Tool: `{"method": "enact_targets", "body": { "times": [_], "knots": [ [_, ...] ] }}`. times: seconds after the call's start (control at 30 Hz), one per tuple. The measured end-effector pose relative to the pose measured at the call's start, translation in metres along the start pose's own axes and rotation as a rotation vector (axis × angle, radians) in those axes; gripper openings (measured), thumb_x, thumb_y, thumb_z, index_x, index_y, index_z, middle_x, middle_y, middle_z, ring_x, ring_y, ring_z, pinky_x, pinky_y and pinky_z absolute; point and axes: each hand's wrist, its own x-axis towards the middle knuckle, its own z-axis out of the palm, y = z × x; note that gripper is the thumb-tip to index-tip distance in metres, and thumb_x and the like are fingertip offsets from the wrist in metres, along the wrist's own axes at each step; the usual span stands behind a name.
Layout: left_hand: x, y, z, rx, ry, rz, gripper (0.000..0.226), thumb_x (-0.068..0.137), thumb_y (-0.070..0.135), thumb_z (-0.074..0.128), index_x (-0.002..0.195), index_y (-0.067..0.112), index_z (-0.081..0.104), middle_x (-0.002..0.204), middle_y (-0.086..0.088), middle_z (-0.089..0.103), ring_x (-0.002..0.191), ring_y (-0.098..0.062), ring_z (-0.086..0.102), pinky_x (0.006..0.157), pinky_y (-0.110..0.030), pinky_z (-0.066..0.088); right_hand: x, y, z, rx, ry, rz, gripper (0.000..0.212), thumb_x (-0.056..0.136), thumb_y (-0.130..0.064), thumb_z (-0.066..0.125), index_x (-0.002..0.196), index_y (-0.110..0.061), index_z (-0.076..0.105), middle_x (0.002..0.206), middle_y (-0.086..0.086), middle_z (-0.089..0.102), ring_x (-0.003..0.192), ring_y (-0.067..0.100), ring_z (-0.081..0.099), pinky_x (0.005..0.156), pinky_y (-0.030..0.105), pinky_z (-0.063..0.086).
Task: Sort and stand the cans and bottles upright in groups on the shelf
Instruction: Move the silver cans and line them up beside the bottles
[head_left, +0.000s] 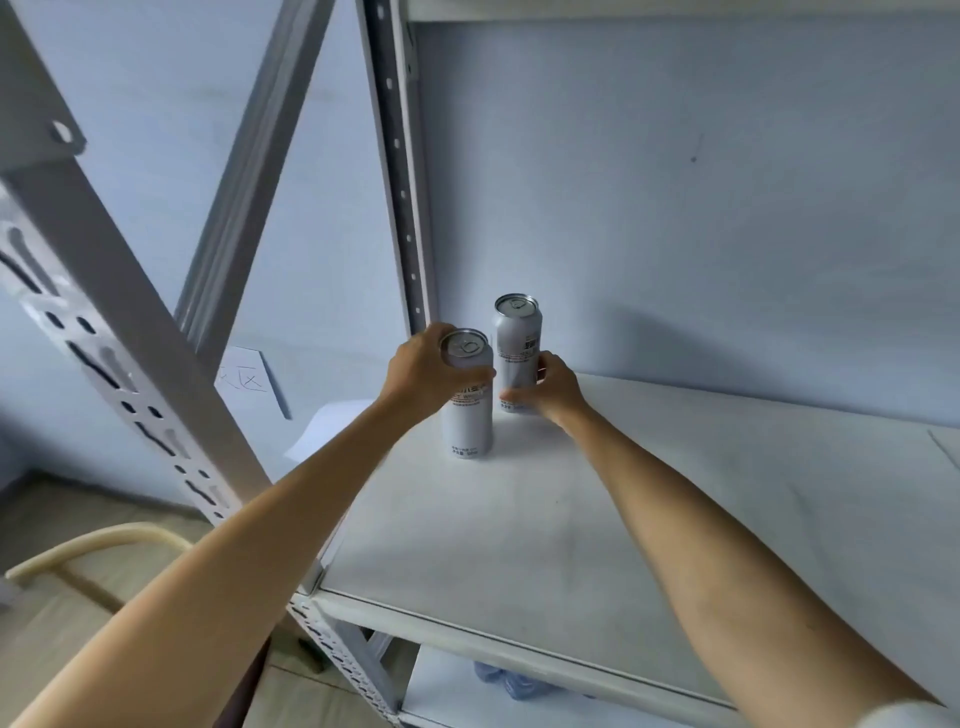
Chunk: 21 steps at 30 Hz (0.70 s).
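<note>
Two tall white cans stand upright near the back left corner of the white shelf board (597, 519). The nearer can (467, 421) has my left hand (421, 371) wrapped around its top from the left. The farther can (517, 343) stands just behind and to the right, and my right hand (550, 387) is closed around its lower part from the right. Both cans rest on the shelf, close together with a narrow gap between them. No bottles stand on this shelf level.
A perforated metal upright (402, 171) rises right behind the cans. A diagonal frame beam (130, 312) crosses at left. Clear plastic bottles (511, 683) lie on the lower shelf. A paper sheet (249, 379) hangs on the wall at left. A curved chair back (93, 545) stands at lower left.
</note>
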Motion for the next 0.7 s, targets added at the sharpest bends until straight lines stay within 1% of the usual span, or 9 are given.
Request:
{"method": "enact_targets", "body": {
  "times": [0.07,0.17,0.23,0.3,0.4,0.43,0.53,0.63,0.7],
  "knots": [
    [-0.002,0.0,-0.002,-0.014,0.009,0.01,0.058,0.06,0.043,0.083,0.11,0.023,0.063,0.099,0.006,0.068,0.093,-0.017,0.063,0.081,-0.034,0.054,-0.012,0.008,-0.004,0.022,0.019,0.0,0.059,0.059,-0.018,0.087,0.109,-0.008,0.056,0.103,0.002,0.063,0.091,0.017,0.059,0.07,0.024,0.047],
    [-0.009,0.004,-0.004,-0.016,0.01,0.019,0.057,0.062,0.042,0.084,0.111,0.023,0.064,0.098,0.007,0.066,0.094,-0.017,0.062,0.082,-0.033,0.053,-0.035,0.019,-0.018,0.048,0.06,0.014,0.06,0.061,-0.017,0.087,0.109,-0.008,0.051,0.099,-0.002,0.06,0.084,0.011,0.058,0.061,0.018,0.043],
    [-0.017,0.012,-0.003,-0.03,0.011,0.02,0.055,0.062,0.042,0.084,0.111,0.023,0.064,0.099,0.007,0.066,0.094,-0.016,0.063,0.081,-0.032,0.053,-0.053,0.028,-0.035,0.048,0.084,0.022,0.062,0.059,-0.022,0.087,0.109,-0.011,0.052,0.1,-0.004,0.062,0.086,0.009,0.06,0.063,0.019,0.044],
    [-0.027,0.026,-0.002,-0.042,0.007,0.022,0.054,0.063,0.041,0.084,0.11,0.024,0.065,0.099,0.007,0.067,0.094,-0.015,0.063,0.081,-0.031,0.054,-0.072,0.037,-0.056,0.037,0.107,0.027,0.062,0.059,-0.026,0.088,0.109,-0.012,0.054,0.104,-0.003,0.064,0.09,0.012,0.062,0.066,0.02,0.047],
    [-0.05,0.055,0.006,-0.046,-0.004,0.044,0.053,0.063,0.04,0.085,0.109,0.022,0.067,0.099,0.007,0.067,0.093,-0.013,0.063,0.078,-0.027,0.053,-0.106,0.052,-0.099,0.054,0.133,0.029,0.059,0.061,-0.026,0.088,0.109,-0.011,0.056,0.101,-0.002,0.066,0.084,0.01,0.063,0.057,0.016,0.046],
    [-0.059,0.067,0.011,-0.059,-0.01,0.055,0.053,0.062,0.039,0.085,0.11,0.021,0.068,0.099,0.007,0.068,0.093,-0.013,0.064,0.077,-0.026,0.052,-0.118,0.057,-0.116,0.052,0.14,0.027,0.059,0.061,-0.026,0.088,0.109,-0.012,0.057,0.101,-0.001,0.067,0.085,0.011,0.064,0.057,0.017,0.047],
    [-0.092,0.099,0.032,-0.098,-0.013,0.044,0.055,0.059,0.039,0.087,0.108,0.021,0.069,0.1,0.006,0.069,0.093,-0.014,0.067,0.078,-0.029,0.056,-0.156,0.074,-0.164,0.035,0.153,0.013,0.059,0.06,-0.029,0.089,0.108,-0.013,0.058,0.102,-0.001,0.067,0.088,0.015,0.065,0.061,0.019,0.049],
    [-0.132,0.131,0.052,-0.125,-0.017,0.0,0.063,0.047,0.054,0.085,0.103,0.029,0.069,0.096,0.01,0.07,0.09,-0.014,0.069,0.081,-0.041,0.059,-0.195,0.092,-0.208,0.036,0.154,0.008,0.06,0.06,-0.028,0.089,0.109,-0.011,0.058,0.106,0.003,0.069,0.092,0.018,0.067,0.067,0.025,0.052],
    [-0.161,0.155,0.069,-0.144,-0.025,-0.004,0.071,0.038,0.061,0.084,0.1,0.032,0.069,0.097,0.011,0.071,0.089,-0.015,0.07,0.079,-0.044,0.059,-0.226,0.102,-0.238,0.053,0.144,0.002,0.062,0.06,-0.027,0.089,0.111,-0.01,0.059,0.108,0.005,0.069,0.095,0.019,0.067,0.075,0.031,0.056]
  ]
}}
